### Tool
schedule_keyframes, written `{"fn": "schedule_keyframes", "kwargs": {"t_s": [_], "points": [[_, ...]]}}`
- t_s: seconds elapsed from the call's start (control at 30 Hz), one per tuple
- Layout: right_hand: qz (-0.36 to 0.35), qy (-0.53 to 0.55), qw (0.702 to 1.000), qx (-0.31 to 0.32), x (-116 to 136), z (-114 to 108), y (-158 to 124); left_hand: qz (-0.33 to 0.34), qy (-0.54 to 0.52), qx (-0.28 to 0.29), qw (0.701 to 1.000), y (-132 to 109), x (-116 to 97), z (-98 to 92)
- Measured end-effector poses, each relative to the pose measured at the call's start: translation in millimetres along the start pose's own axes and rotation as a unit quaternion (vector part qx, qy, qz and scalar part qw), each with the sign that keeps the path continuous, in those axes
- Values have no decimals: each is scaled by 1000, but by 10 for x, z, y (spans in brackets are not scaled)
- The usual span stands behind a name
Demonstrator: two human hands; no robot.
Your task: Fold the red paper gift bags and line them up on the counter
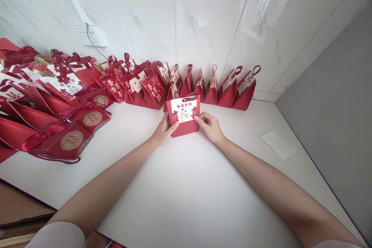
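Observation:
Between my two hands a red gift box (186,128) with a white printed front panel and a dark red ribbon loop on top is held upright over the white table. My left hand (165,130) grips its lower left side, thumb on the front. On the right edge, my right hand (211,126) pinches it with the thumb over the printed panel. The fingers behind the box are partly hidden. Right behind it stands a row of similar red boxes (210,95) along the tiled wall.
Many more red boxes (62,85) crowd the table's left side, some with bows and round gold emblems (72,140). A white slip (277,144) lies on the table (203,193) at right. A wall socket (91,35) with a cable is behind. Cardboard (20,205) shows at lower left.

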State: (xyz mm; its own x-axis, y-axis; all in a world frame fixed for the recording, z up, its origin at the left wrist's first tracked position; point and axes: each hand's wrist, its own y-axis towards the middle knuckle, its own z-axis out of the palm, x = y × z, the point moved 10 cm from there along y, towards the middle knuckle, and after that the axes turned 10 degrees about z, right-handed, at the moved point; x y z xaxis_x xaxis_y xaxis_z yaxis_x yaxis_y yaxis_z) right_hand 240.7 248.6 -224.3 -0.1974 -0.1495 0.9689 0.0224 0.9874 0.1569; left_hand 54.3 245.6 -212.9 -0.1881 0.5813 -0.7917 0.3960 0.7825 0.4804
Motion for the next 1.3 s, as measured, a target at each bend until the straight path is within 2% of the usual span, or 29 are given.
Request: {"fn": "schedule_keyframes", "kwargs": {"t_s": [0.17, 0.4, 0.6, 0.8, 0.87, 0.9, 0.97, 1.03, 1.07, 1.17, 1.23, 1.3], "points": [[-10, -20, 999, 41, 50, 125, -76, -52, -75, 8, 996, -35, 179, 11], [18, -23, 994, 102, -52, 225, -55, -51, -73, 7, 996, -46, 226, -19], [25, -40, 984, 172, -71, 312, -77, -42, -146, 37, 988, -34, 200, 2], [30, -51, 984, 166, -112, 319, -103, -61, -191, 32, 979, -16, 220, 27], [17, -50, 989, 135, -68, 277, -110, -58, -191, 37, 979, -2, 215, 44], [5, -52, 994, 93, -14, 204, -108, -54, -190, 38, 979, 5, 210, 47], [-42, -61, 997, -38, 190, -28, -145, -47, -184, 37, 981, 19, 204, 39], [-125, -97, 977, -142, 532, -172, -269, -41, -178, 36, 983, 30, 197, 27], [-175, -127, 963, -159, 732, -152, -341, -38, -176, 36, 983, 36, 187, 26], [-285, -242, 922, -103, 1215, 178, -486, -28, -171, 36, 984, 56, 134, 34], [-293, -288, 909, -70, 1364, 377, -501, -20, -162, 32, 986, 71, 102, 36], [-277, -304, 909, -65, 1420, 491, -475, -13, -150, 25, 988, 82, 90, 30]]}}
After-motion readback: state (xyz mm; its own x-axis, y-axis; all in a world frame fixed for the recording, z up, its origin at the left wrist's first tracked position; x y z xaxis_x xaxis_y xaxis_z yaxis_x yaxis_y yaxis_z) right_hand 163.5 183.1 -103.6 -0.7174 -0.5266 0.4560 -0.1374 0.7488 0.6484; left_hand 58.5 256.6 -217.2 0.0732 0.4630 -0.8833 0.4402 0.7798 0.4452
